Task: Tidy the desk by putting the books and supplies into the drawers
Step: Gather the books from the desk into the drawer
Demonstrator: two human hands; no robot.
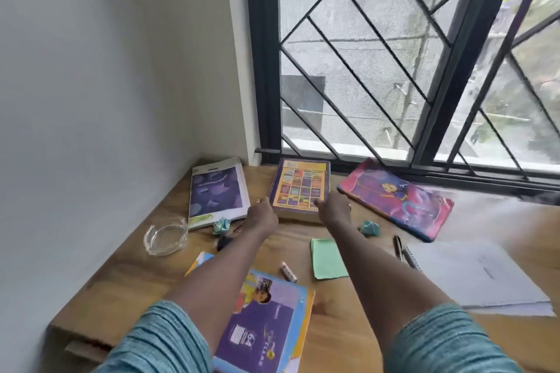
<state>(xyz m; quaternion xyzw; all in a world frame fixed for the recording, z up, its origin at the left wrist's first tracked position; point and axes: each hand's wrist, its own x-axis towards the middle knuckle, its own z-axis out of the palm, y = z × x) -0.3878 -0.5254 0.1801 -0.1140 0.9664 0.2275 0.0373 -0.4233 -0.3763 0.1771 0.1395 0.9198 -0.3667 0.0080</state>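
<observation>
My left hand (263,212) and right hand (333,208) were at the near corners of the thick yellow book (300,186) by the window (363,70), but I could not tell the grip; it seemed heavy and stiff, so I judged its side edges best to hold.

Desk (145,263): wood, visible grain, smooth low-sheen finish. Dish (165,236): clear glass, glossy. Yellow book (300,188) and pink book (397,200): glossy paper covers. Green notepad (327,257) and white sheets (472,272): matt paper. Sleeves (163,339): ribbed cloth. Window grille (348,70): dark matt metal.
</observation>
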